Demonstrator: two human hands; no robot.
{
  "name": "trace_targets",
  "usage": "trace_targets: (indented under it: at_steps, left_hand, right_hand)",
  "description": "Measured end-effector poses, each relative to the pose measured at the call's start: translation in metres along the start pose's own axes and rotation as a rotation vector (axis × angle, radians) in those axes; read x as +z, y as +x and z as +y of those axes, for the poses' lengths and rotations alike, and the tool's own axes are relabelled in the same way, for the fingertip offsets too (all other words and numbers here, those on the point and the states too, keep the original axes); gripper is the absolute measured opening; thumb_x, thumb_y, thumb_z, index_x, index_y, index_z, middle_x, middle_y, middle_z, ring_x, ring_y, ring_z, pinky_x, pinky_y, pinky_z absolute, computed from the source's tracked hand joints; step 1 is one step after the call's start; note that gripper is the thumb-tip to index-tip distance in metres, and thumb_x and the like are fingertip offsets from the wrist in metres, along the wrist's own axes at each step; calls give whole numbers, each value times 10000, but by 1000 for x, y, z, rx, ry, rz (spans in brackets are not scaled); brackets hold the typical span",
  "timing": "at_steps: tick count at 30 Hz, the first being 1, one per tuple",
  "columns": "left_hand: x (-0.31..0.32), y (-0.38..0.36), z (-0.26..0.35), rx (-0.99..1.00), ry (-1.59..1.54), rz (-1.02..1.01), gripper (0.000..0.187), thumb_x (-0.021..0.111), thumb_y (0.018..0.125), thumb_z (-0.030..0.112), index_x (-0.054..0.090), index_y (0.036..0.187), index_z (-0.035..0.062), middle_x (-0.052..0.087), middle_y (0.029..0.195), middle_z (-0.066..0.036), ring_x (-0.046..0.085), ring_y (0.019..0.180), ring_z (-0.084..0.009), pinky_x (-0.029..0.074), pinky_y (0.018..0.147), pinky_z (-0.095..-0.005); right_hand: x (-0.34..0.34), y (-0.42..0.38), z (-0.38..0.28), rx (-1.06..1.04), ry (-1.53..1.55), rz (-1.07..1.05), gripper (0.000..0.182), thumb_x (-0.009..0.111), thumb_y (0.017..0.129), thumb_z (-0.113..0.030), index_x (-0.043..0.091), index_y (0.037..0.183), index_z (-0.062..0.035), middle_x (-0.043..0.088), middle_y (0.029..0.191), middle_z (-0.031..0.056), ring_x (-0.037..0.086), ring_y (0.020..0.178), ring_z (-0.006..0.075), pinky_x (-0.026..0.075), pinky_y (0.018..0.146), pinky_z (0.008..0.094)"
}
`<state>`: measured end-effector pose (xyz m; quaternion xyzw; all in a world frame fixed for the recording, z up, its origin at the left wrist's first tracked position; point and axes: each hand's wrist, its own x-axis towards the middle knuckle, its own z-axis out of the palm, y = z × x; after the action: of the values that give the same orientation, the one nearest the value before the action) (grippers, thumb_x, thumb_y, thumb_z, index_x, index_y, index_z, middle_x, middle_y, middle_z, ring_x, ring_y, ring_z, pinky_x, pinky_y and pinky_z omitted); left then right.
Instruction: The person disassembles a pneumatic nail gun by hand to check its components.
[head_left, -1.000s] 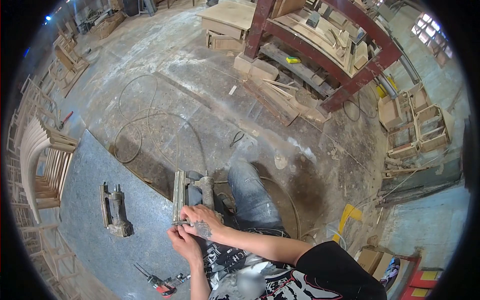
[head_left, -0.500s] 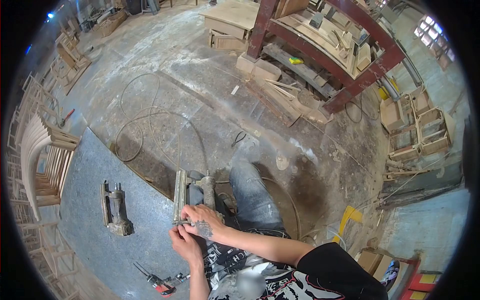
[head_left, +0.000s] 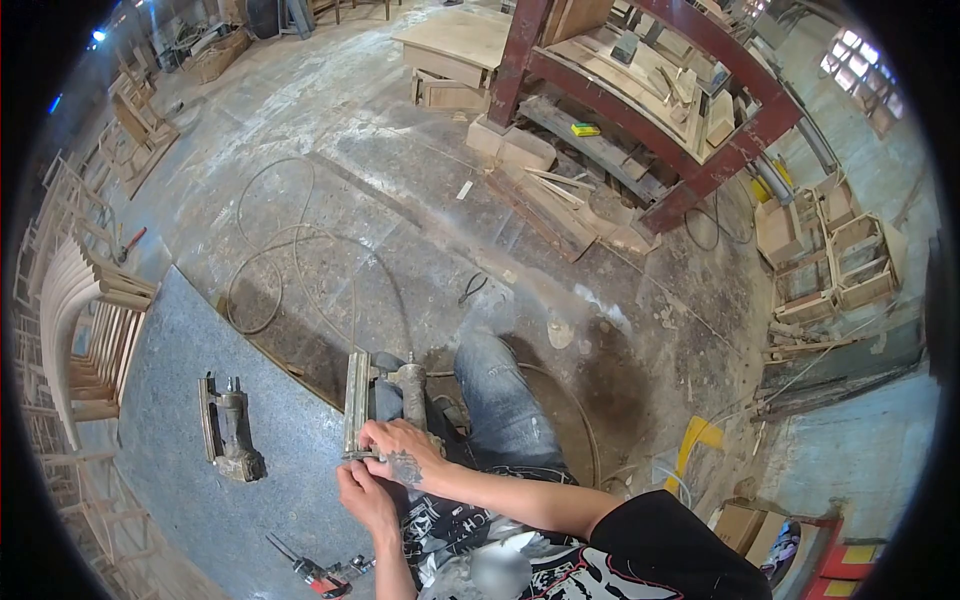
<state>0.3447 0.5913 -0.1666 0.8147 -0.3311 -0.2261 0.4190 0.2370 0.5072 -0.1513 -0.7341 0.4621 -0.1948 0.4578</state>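
Note:
A worn metal nail gun (head_left: 413,395) with a long magazine (head_left: 356,400) lies over the person's lap at the edge of the blue-grey board. My right hand (head_left: 404,446) is closed on the lower end of the magazine, its fingers bent over the metal. Just below it, my left hand (head_left: 364,492) has its fingertips pinched at the same end; what they hold is too small to make out. A second nail gun (head_left: 236,430) lies on the board (head_left: 290,450) to the left. Near the board's bottom edge sits a red and black tool (head_left: 326,580).
A hose (head_left: 300,240) loops over the floor beyond the board, with pliers (head_left: 473,287) nearby. Farther back stand a red metal frame (head_left: 620,95) holding wood pieces and a wooden table (head_left: 455,40). Curved chair parts (head_left: 75,290) are stacked at left; wooden frames (head_left: 835,255) stand at right.
The view has shifted slightly, so the nail guns and board appear a little lower. Both hands stay at the magazine's lower end with nearly the same grip.

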Motion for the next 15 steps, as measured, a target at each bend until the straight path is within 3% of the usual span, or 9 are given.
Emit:
trace_targets:
  at_steps: [10, 13, 15]
  left_hand:
    - [-1, -2, 4, 13, 55, -26, 216, 556, 1070, 173, 579, 973, -19, 667, 807, -196, 610, 702, -299, 491, 705, -448]
    - [6, -6, 4, -9, -69, 57, 202, 562, 1065, 157, 580, 966, -18, 673, 803, -210, 622, 702, -292, 498, 703, -443]
    - [0, -4, 11, -12, 103, 36, 245, 574, 1065, 177, 588, 921, -21, 654, 783, -228, 625, 685, -258, 494, 671, -430]
  right_hand:
    - [-2, 0, -1, 3, -1, 6, 338, 737, 864, -291, 591, 1117, -122, 703, 1054, 102, 663, 1039, 349, 518, 904, 468]
    - [-12, -1, -11, 52, -49, -22, 340, 744, 862, -306, 600, 1112, -127, 707, 1040, 106, 666, 1030, 354, 526, 883, 479]
    - [1, 2, -1, -7, -8, 50, 305, 719, 853, -279, 610, 1073, -97, 715, 1004, 167, 665, 938, 404, 519, 826, 503]
